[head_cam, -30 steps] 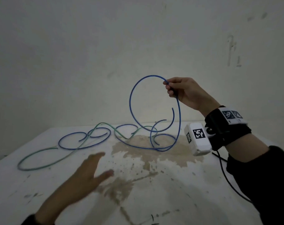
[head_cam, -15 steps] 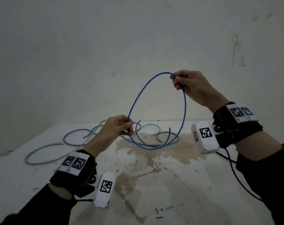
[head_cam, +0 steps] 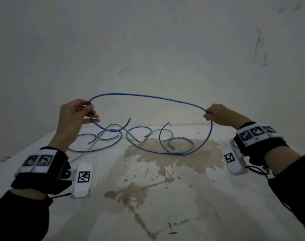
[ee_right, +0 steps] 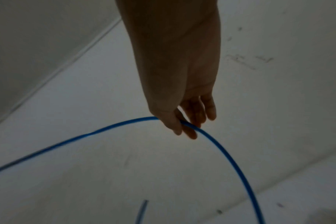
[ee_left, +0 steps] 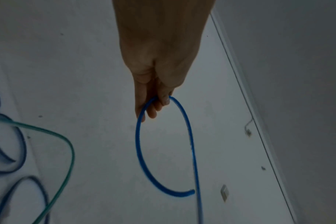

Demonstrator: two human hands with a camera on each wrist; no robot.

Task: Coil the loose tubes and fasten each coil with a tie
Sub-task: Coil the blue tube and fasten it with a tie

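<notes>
A long blue tube (head_cam: 148, 96) arcs through the air between both hands above the table. My left hand (head_cam: 78, 113) pinches it near its free end, which curls down below the fingers (ee_left: 159, 104) as a short hook (ee_left: 144, 166). My right hand (head_cam: 216, 114) pinches the tube farther along, between thumb and fingers (ee_right: 184, 125); from there it drops to the table and runs into loose loops (head_cam: 179, 146). A green tube (head_cam: 117, 126) lies tangled among other blue loops (head_cam: 89, 148) on the table behind.
The white table (head_cam: 165, 197) carries a brown stain (head_cam: 165, 159) in its middle. A plain wall (head_cam: 148, 49) stands close behind the table's far edge. Black cables (head_cam: 256, 169) hang from the wrist cameras.
My left hand came up from the table, took hold of the blue tube and rose to the left. The right hand moved right and down, stretching the upright loop into a wide arc.
</notes>
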